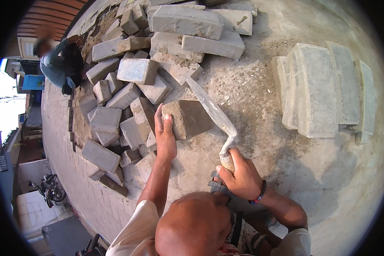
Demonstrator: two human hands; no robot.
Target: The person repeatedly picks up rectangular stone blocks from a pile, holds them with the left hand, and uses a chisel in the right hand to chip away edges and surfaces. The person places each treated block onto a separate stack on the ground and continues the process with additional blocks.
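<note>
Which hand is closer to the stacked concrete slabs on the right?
Right: the right hand, gripping the trowel, is below and left of the concrete slabs in view; the left hand, touching the paving block, is farther off to their left.

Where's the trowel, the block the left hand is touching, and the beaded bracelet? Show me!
Trowel (214,112): head view, middle of its blade.
Touched block (191,120): head view, its shaded brown side.
Beaded bracelet (262,193): head view, its dark beads.

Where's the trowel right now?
In the head view, the trowel is just right of centre, its handle in the right hand, its blade slanting up-left beside the concrete block.
</note>
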